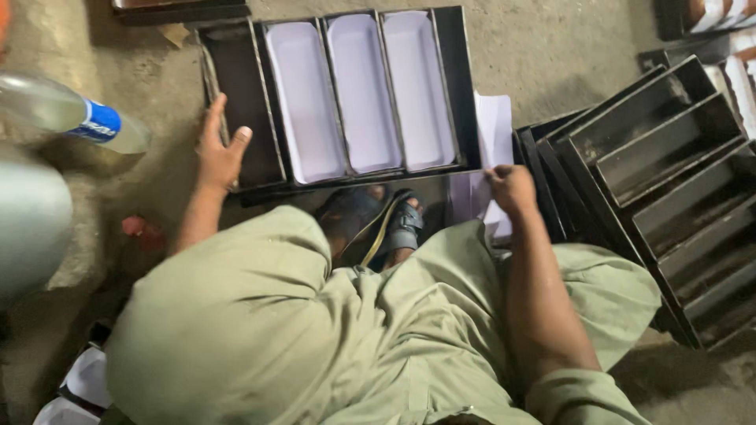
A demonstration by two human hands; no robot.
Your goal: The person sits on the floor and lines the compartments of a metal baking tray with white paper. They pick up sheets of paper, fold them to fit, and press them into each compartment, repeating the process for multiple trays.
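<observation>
Head view: a black metal tray (pixel 453 86) w/ four long slots is set on the dusty concrete floor (pixel 551 55), right in front of the person. Three slots are lined w/ white paper (pixel 362 90); the leftmost slot (pixel 240 102) is bare and dark. The left hand (pixel 219 149) is laid on the tray's left end, fingers spread, thumb up on the rim, so the tray is gripped there. The right hand (pixel 512 189) is curled, and loose white paper sheets (pixel 494 130) just beside the tray's right end are pinched by it. More black trays (pixel 669 173) are stacked at the right, unlined. A clear plastic bottle (pixel 67 114) w/ a blue label is seen at the left. Sandals (pixel 402 224) are seen below the tray, btw the knees.
</observation>
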